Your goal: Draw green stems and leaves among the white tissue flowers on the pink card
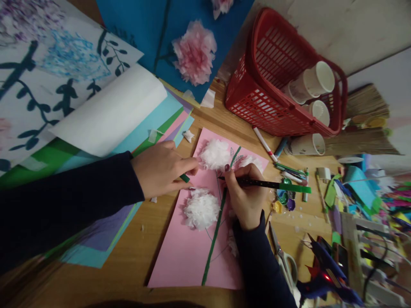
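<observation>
Navy sleeve (73, 205) across papers (112, 229), left of pink sheet (180, 256) | left hand (163, 167) pinches green piece (184, 178) | right hand (247, 199) grasps marker (272, 184) | scissors (280, 251) right, basket (239, 92) beyond

Pink paper (180, 256); white flowers (202, 208); dark-green stem (212, 244); black pen (265, 184), green at one end; red lattice basket (257, 105).

Lettering: none legible. Dark marks on white paper cup (302, 146) just beside red basket (247, 97): too small and blurred to read. Pale flecks on black barrel of green-ended pen (265, 183), held in right hand (249, 201): cannot tell whether print or pattern. White marker (263, 142) near basket: no print readable
</observation>
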Demonstrator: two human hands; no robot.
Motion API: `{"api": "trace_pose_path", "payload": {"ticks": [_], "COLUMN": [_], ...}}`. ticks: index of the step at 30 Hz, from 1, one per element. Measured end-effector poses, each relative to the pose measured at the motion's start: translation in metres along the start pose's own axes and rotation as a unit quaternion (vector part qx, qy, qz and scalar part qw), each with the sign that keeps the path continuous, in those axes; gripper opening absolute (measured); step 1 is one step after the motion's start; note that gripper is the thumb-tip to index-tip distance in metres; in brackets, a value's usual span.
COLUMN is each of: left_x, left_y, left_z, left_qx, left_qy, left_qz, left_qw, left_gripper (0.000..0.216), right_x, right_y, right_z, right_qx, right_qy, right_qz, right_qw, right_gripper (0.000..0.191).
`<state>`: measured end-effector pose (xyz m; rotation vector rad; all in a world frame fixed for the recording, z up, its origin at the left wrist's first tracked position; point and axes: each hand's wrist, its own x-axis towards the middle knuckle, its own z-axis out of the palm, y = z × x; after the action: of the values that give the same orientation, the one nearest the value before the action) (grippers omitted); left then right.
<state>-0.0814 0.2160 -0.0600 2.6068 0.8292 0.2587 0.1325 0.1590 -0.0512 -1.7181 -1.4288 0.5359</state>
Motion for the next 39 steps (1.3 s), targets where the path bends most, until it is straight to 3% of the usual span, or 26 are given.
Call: {"api": "trace_pose_path", "payload": {"ticks": [12,21,26,32,39], "left_x": [0.0002,0.0041,0.0042,0.0014,0.0052], "left_y": [-0.0005,0.0015,0.0017,-0.0005,0.0018], "left_z": [-0.0010,0.0003,-0.0002,0.0019,-0.0023], "left_qx": [-0.013,-0.006,0.000,0.003,0.002], "left_qy": [0.016,0.011,-0.002,0.024,-0.007], "left_qz": [0.020,0.001,-0.001,0.013,-0.006], "left_qw": [1.000,1.000,1.000,1.000,1.000], "left_gripper": [0.018,0.023,0.022,0.023,0.021], "right_x": [0.0028,0.0033,0.0022,0.0023,0.0010], "right_y": [0.0060,0.0013,0.0037,0.0037,0.0025], "right_z": [0.0032,0.0033,0.0033,0.0026,0.0015], "right_qx": [-0.010,0.032,0.018,-0.019,0.009], "right_qy": [0.023,0.034,0.018,0.023,0.020], "right_qz": [-0.008,0.024,0.016,-0.006,0.014], "right_qw": [1.000,0.999,1.000,1.000,1.000], "right_gripper": [0.031,0.030,0.030,0.029,0.028]}}
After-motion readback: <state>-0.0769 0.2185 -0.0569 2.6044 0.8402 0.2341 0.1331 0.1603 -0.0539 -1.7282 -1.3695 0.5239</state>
